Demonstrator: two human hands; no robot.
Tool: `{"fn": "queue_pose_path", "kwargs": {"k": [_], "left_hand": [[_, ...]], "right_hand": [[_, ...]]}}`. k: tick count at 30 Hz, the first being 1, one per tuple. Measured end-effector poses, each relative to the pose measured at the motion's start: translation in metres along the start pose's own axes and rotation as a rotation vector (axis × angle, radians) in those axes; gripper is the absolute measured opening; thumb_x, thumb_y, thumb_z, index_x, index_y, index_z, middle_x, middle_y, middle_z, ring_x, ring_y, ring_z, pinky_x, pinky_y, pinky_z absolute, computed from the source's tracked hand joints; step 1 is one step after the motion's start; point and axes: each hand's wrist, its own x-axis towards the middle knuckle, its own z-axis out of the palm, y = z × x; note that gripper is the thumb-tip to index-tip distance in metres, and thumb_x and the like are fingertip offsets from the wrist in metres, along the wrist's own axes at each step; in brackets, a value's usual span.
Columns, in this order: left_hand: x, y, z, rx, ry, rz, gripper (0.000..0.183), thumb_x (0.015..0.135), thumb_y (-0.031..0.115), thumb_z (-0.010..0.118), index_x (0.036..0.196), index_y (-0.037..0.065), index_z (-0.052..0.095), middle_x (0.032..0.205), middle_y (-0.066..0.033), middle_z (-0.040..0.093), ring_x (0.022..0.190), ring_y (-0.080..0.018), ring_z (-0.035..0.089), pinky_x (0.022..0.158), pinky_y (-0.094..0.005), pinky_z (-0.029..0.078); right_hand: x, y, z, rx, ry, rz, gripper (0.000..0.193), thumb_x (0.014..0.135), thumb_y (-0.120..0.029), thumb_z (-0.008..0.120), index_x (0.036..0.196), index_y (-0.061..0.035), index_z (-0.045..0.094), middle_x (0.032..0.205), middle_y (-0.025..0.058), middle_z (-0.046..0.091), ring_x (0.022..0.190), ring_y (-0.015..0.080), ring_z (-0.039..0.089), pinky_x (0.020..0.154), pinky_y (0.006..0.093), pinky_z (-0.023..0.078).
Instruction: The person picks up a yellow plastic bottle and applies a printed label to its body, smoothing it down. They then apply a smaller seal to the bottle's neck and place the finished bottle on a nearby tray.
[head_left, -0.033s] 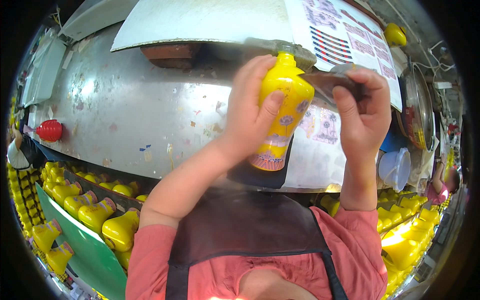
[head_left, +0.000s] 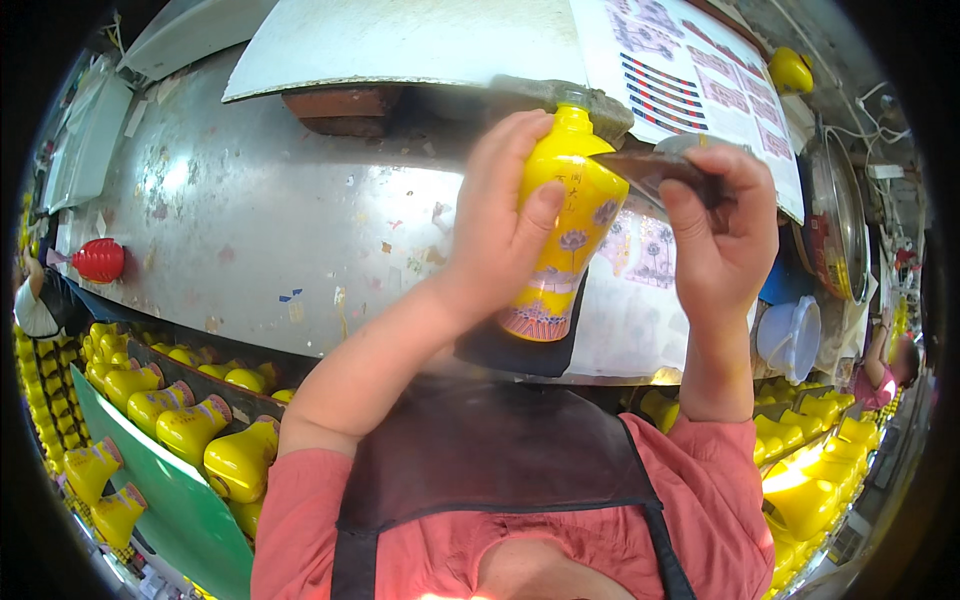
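My left hand [head_left: 500,225] is wrapped round a glossy yellow bottle [head_left: 565,200], which tilts slightly, neck away from me. Purple flowers and dark characters mark its side, and a patterned band circles its base. Between the thumb and fingers of my right hand [head_left: 728,215] is a thin dark scraper [head_left: 650,170]. Its pointed end is at the bottle's right shoulder; whether it touches cannot be made out. Under the bottle's lower end lies a black cloth [head_left: 530,358]. Beyond the neck sits a grey block-like object [head_left: 610,110], partly hidden.
Sheets of printed purple decals [head_left: 690,80] lie on the right of the metal table [head_left: 250,230]. A white board [head_left: 400,45] rests on a brick [head_left: 345,108]. At left stands a red ribbed container [head_left: 98,260], at right a translucent bucket [head_left: 788,340]. Yellow bottles [head_left: 195,425] line both sides.
My right hand has dipped slightly, and the scraper's point has shifted a little left and down across the bottle's shoulder. The left hand and bottle stay in place.
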Motion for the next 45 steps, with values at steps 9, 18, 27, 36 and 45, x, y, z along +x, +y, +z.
{"fn": "queue_pose_path", "kwargs": {"k": [9, 18, 27, 36, 45], "left_hand": [[-0.002, -0.004, -0.010, -0.246, -0.026, -0.154, 0.039, 0.106, 0.018, 0.049, 0.140, 0.000, 0.055, 0.149, -0.0172, 0.053, 0.139, -0.0328, 0.049, 0.117, -0.0401, 0.037], [-0.008, -0.008, -0.010, -0.534, -0.028, -0.261, 0.037, 0.108, 0.018, 0.046, 0.139, 0.001, 0.057, 0.149, -0.0179, 0.053, 0.141, -0.0295, 0.047, 0.120, -0.0384, 0.032], [-0.027, -0.004, 0.002, 0.155, -0.167, -0.216, 0.072, 0.105, 0.034, 0.052, 0.164, 0.011, 0.018, 0.168, -0.0228, 0.015, 0.155, -0.0425, 0.020, 0.125, -0.0468, 0.021], [-0.048, 0.023, -0.005, 0.229, -0.261, -0.343, 0.110, 0.090, 0.039, 0.071, 0.160, -0.008, 0.000, 0.166, -0.0348, 0.006, 0.154, -0.0476, 0.017, 0.127, -0.0437, 0.020], [-0.071, 0.032, -0.008, 0.243, -0.223, -0.361, 0.100, 0.095, 0.045, 0.064, 0.158, -0.012, 0.011, 0.156, -0.0349, 0.032, 0.147, -0.0454, 0.034, 0.123, -0.0454, 0.028]], "right_hand": [[-0.007, -0.013, 0.014, -0.551, -0.234, -0.657, 0.032, 0.071, -0.015, 0.079, 0.103, -0.0139, 0.077, 0.100, 0.0083, 0.071, 0.092, 0.0278, 0.072, 0.075, 0.0380, 0.059], [-0.028, -0.033, 0.019, -0.626, -0.555, -0.572, 0.036, 0.071, -0.008, 0.079, 0.107, -0.0097, 0.075, 0.096, 0.0083, 0.067, 0.100, 0.0311, 0.071, 0.075, 0.0426, 0.057], [0.019, -0.024, 0.017, -0.582, -0.104, -0.251, 0.028, 0.092, -0.004, 0.073, 0.120, -0.0028, 0.068, 0.106, 0.0170, 0.073, 0.092, 0.0332, 0.073, 0.082, 0.0385, 0.058], [0.038, 0.007, 0.019, -0.441, -0.243, -0.202, 0.027, 0.095, -0.002, 0.066, 0.121, 0.0020, 0.067, 0.114, 0.0195, 0.072, 0.102, 0.0365, 0.071, 0.091, 0.0402, 0.055], [0.010, 0.003, 0.026, -0.696, -0.334, -0.643, 0.025, 0.089, -0.002, 0.073, 0.113, -0.0086, 0.073, 0.101, 0.0132, 0.073, 0.086, 0.0321, 0.070, 0.073, 0.0403, 0.056]]}}
